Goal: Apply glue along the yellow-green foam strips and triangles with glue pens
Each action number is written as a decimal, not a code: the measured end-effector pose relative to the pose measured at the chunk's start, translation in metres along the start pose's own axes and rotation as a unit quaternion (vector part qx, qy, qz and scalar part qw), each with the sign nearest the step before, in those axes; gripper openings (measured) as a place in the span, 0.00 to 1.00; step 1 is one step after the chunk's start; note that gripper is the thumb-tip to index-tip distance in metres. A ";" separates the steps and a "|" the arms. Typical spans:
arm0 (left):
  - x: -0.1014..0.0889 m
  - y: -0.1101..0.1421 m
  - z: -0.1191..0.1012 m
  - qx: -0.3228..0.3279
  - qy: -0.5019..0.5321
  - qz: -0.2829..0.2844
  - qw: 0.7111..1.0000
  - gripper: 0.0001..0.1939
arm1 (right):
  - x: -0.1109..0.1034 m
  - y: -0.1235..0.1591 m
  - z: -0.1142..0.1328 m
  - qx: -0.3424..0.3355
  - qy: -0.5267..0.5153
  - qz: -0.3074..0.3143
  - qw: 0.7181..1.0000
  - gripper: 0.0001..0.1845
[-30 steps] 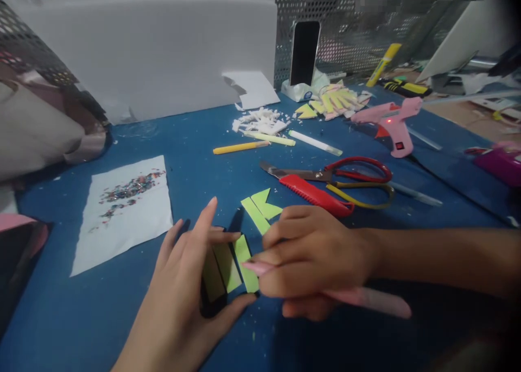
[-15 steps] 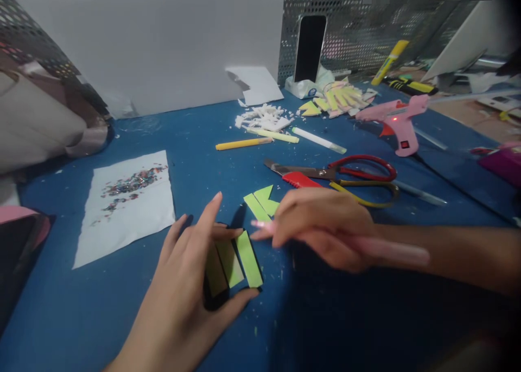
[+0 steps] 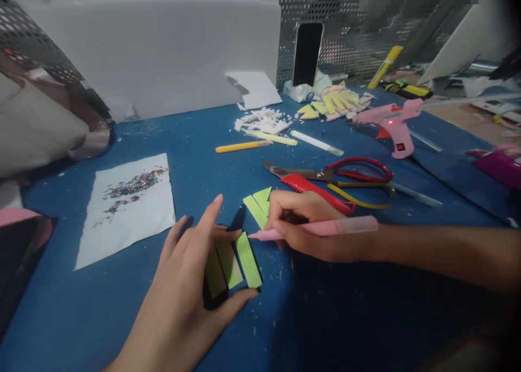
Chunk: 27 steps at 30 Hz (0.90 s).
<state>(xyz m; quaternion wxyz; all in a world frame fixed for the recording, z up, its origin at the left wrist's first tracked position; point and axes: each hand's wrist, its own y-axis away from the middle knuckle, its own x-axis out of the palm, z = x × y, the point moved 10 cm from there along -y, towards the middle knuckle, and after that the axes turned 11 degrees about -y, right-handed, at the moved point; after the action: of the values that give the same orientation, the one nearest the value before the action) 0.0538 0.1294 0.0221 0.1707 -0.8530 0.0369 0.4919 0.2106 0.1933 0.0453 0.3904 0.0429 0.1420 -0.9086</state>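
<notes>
Blue and speckled with scraps, the table [image 3: 195, 182] runs back to a pale panel [image 3: 163, 51] and perforated metal. On it, the right hand [image 3: 305, 225] has its grip closed around a pink marker [image 3: 317, 228], the tip beside the upper end of a green strip [image 3: 249, 260]. The left hand [image 3: 183, 274] spreads its grip at that strip's two ends, fingertip above and thumb below, over more green pieces. Beyond the right hand lie a red-handled cutter [image 3: 317, 193] and scissors [image 3: 313, 174]; a pink glue gun [image 3: 393, 122] sits farther right.

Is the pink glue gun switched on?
It looks on: the glue gun has a small red light glowing on its side.
</notes>
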 end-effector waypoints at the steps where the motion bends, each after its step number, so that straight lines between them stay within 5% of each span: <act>1: 0.000 0.000 0.000 0.000 -0.002 -0.001 1.000 0.48 | 0.001 -0.001 0.001 -0.004 0.014 0.001 1.000 0.12; 7: -0.001 -0.004 -0.003 0.007 -0.014 -0.006 1.000 0.47 | 0.006 0.000 0.000 -0.016 0.068 0.017 0.997 0.10; 17: -0.003 -0.002 -0.008 0.024 -0.036 -0.011 0.999 0.45 | 0.027 0.009 0.020 -0.176 0.233 0.047 0.955 0.08; 27: 0.000 -0.003 -0.006 0.019 -0.037 -0.004 0.999 0.47 | 0.032 0.011 0.022 -0.204 0.259 0.061 0.942 0.08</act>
<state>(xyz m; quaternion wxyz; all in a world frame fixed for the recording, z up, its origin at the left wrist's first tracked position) 0.0596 0.1303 0.0260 0.1904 -0.8309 0.0363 0.5216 0.1974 0.1572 0.0583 0.3954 0.2045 0.4174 -0.7923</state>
